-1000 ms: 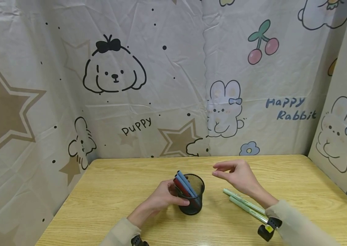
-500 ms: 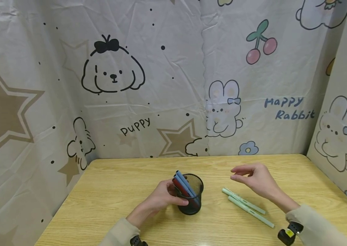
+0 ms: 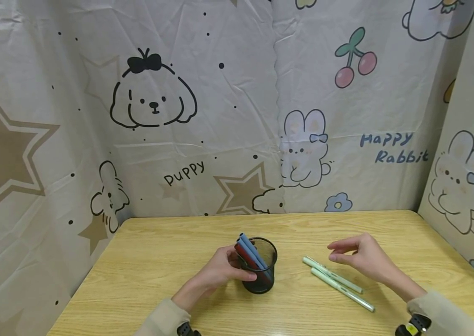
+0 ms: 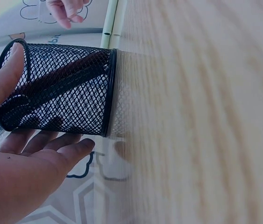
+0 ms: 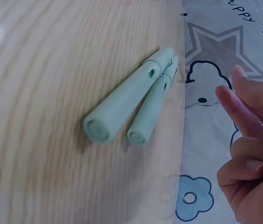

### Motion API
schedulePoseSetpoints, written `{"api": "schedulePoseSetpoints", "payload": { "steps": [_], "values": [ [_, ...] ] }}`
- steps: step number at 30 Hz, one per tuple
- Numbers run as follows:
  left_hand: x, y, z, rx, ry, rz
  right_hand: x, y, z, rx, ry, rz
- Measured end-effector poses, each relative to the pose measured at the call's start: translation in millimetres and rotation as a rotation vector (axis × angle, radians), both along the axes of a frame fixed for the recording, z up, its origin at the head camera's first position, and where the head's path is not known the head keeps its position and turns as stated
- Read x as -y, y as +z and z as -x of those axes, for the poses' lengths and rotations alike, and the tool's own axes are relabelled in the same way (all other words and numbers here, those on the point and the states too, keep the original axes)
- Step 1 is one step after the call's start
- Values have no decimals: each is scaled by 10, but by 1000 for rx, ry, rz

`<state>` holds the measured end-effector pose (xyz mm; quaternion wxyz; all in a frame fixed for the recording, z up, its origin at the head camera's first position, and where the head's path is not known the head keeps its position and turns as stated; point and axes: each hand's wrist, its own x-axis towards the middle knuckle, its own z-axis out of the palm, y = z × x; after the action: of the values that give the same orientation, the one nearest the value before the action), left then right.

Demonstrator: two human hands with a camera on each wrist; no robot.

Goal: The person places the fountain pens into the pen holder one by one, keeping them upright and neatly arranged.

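My left hand [image 3: 218,270] grips a black mesh pen holder [image 3: 267,283] that stands upright on the table. In the left wrist view the thumb lies at the holder's rim, with the fingers along its other side. Blue pens [image 3: 248,247] and a dark red pen [image 3: 244,255] lean inside it. Two light green pens lie close together on the table: one farther pen [image 3: 339,278] and one nearer pen [image 3: 343,290]. My right hand [image 3: 365,259] hovers just beyond them, thumb and forefinger a little apart, holding nothing; its other fingers are loosely curled in the right wrist view.
The wooden table [image 3: 170,242] ends at a printed cloth [image 3: 237,116] hung behind it and along both sides. Black wrist cameras sit at both cuffs, the right camera [image 3: 413,325] near the table's front.
My right hand has moved right and lower, away from the pen holder and over to the far side of the green pens. My left hand keeps its hold on the pen holder.
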<state>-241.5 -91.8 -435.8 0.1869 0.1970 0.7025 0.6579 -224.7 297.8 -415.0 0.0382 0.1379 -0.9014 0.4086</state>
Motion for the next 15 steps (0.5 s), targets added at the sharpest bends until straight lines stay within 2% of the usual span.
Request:
{"api": "schedulePoseSetpoints", "payload": {
  "steps": [9,15],
  "values": [
    [6,0,2,1,5,4,-169,-111,-40,30,77,-21],
    [12,-24,18,-2,8,7,-224,-165,-60,50,95,-39]
  ]
}}
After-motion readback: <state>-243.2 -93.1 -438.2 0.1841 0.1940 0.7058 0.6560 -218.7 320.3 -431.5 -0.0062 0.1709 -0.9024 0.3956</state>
